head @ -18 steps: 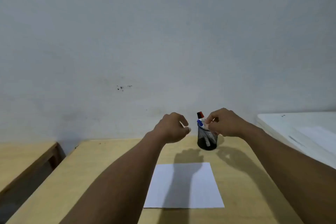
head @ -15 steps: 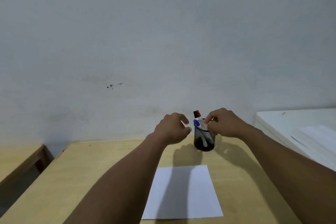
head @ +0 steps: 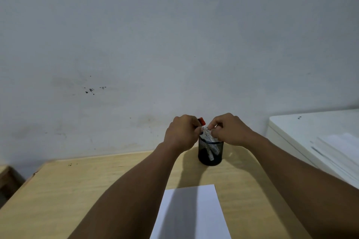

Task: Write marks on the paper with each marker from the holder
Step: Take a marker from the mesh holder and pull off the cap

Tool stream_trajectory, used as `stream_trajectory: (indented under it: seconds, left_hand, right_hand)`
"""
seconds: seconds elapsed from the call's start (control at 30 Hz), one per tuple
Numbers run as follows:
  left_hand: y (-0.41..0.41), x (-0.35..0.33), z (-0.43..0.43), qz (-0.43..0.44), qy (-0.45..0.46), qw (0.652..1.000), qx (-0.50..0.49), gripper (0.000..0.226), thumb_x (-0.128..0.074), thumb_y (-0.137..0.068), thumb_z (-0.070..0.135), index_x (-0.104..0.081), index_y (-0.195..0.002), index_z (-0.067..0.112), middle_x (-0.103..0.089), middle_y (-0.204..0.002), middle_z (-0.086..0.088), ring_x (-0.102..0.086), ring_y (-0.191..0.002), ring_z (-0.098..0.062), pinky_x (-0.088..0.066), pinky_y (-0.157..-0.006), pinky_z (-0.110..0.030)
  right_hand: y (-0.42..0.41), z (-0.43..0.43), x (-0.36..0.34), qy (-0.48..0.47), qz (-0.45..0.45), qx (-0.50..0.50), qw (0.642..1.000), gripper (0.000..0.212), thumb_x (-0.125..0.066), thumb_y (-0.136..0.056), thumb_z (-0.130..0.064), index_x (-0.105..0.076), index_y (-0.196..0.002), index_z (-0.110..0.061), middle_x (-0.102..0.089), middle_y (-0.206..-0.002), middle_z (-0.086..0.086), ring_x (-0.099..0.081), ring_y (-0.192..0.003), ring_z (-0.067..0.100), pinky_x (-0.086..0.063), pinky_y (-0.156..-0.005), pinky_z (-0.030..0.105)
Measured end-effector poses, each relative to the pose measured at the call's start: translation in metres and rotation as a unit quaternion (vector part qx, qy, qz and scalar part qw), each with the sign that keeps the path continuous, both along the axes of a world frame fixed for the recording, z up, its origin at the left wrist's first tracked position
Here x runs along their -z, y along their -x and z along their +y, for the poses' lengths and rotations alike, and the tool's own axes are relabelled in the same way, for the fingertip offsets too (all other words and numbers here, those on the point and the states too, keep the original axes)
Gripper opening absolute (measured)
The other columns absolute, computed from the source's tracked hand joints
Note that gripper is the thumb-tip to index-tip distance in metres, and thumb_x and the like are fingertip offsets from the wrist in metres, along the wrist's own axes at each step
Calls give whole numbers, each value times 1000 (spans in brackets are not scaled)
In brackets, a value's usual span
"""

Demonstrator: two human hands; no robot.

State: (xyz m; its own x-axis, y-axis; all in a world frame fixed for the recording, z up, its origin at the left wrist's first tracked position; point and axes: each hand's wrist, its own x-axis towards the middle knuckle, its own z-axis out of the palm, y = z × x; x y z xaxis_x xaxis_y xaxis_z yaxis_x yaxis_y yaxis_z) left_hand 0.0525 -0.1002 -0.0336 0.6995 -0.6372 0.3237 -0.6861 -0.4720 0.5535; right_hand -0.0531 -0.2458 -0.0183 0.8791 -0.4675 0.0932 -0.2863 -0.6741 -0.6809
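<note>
A black mesh holder (head: 210,154) stands on the wooden table (head: 77,190) near the wall, with markers leaning in it. A red-capped marker (head: 202,121) sticks up between my hands. My right hand (head: 231,130) pinches the white barrel of a marker (head: 206,135) just above the holder's rim. My left hand (head: 180,134) is closed around the top end of that marker, hiding its cap. A white sheet of paper (head: 194,215) lies flat on the table in front of the holder, partly under the shadow of my arms.
A white cabinet or appliance top (head: 310,132) with loose sheets on it stands at the right, beside the table. A lower wooden surface (head: 3,172) shows at the far left. A grey wall rises directly behind the holder.
My left hand has moved right from beside the holder onto the marker tops and closed there. The blue cap seen earlier is now covered. My right hand has stayed on the marker.
</note>
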Motion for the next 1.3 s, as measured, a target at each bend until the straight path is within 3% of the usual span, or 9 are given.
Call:
stream_trajectory:
  seconds: [0.2,0.3,0.47,0.57,0.73,1.07,1.17,1.23,1.3]
  left_hand:
    - [16,-27,48,52,134,989,-29,14,-71,-91,26,-73,-77,26,-78,-80,-2,-75,-70,-21,-62,-72,-38]
    - [26,-33,85,116,203,971,-52,13,-70,-93,21,-76,-84,14,-78,-79,-4,-77,-64,-15,-55,-59,-21]
    - [34,-24,153,274,299,912,-57,13,-67,-96,17,-73,-88,9,-76,-87,-11,-76,-71,-22,-55,-67,-31]
    - [38,-13,191,347,325,878,-53,15,-68,-97,19,-73,-95,5,-75,-89,-13,-76,-77,-25,-58,-73,-32]
    - [43,11,238,391,315,863,-57,22,-70,-96,22,-74,-101,1,-73,-83,-9,-74,-75,-24,-60,-73,-30]
    - [12,57,304,397,371,825,-154,25,-66,-98,19,-71,-87,-3,-62,-69,-9,-70,-60,-21,-62,-63,-28]
    - [-4,76,328,279,241,905,-212,32,-67,-98,25,-71,-74,3,-66,-63,-5,-68,-59,-18,-64,-70,-33]
    - [-7,84,328,156,86,961,-212,25,-66,-96,26,-75,-77,12,-68,-61,4,-63,-59,-7,-49,-59,-14]
    - [-6,89,317,94,15,980,-177,18,-63,-92,23,-76,-81,18,-65,-63,13,-60,-62,-3,-35,-52,-9]
  right_hand:
    - [19,35,-17,-28,-28,-2,999,17,-63,-87,-12,-78,-82,-17,-77,-79,10,-68,-65,24,-59,-65,41]
    - [25,63,-20,-63,-30,0,998,19,-66,-93,-21,-78,-87,-7,-79,-81,13,-70,-61,22,-54,-55,29]
    - [26,124,-18,-264,12,1,964,56,-64,-93,-56,-72,-103,-2,-79,-79,11,-75,-66,26,-53,-58,31]
    - [22,160,-8,-389,-12,-1,921,59,-61,-92,-63,-69,-104,-7,-77,-74,9,-72,-58,23,-49,-52,28]
    - [5,211,11,-477,-81,21,875,33,-69,-96,-38,-67,-97,-6,-65,-66,8,-57,-44,15,-43,-45,26]
    - [-27,239,35,-547,-122,-95,823,13,-61,-100,-14,-67,-95,-3,-68,-70,12,-74,-59,23,-57,-59,28]
    - [-37,227,35,-533,-135,-67,833,13,-63,-98,-15,-67,-93,-4,-70,-66,11,-75,-60,25,-57,-57,30]
    - [-44,227,42,-506,-131,-54,851,13,-68,-95,-17,-66,-90,-5,-69,-66,11,-73,-58,24,-57,-57,29]
    - [-51,235,55,-474,-129,-34,870,14,-76,-89,-14,-63,-87,-8,-66,-67,11,-66,-52,19,-53,-54,28]
